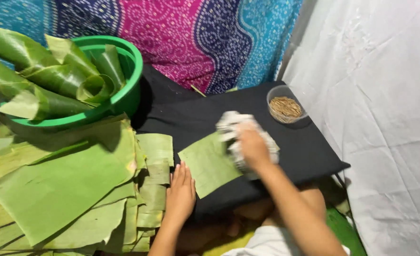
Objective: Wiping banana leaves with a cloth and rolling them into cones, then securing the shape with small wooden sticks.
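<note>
Two bare hands appear at the lower centre of my head view. My right hand presses a crumpled white cloth down onto a cut piece of green leaf; the fingers are curled over the cloth and closed on it, though motion blur hides the exact finger positions. That leaf piece lies flat on a black-covered board, its right part under the cloth and hand. My left hand rests flat, fingers together and extended, holding nothing, at the board's left edge just beside the leaf piece's lower left corner; whether it touches the leaf I cannot tell. To the left, a stack of cut leaf pieces is spread in overlapping layers, with narrower strips along its right side next to my left hand. Behind the stack, a green basin holds rolled whole leaves. At the far right corner of the board stands a small clear round container filled with thin tan sticks. A patterned cloth hangs behind, and a white sheet covers the right side.
</note>
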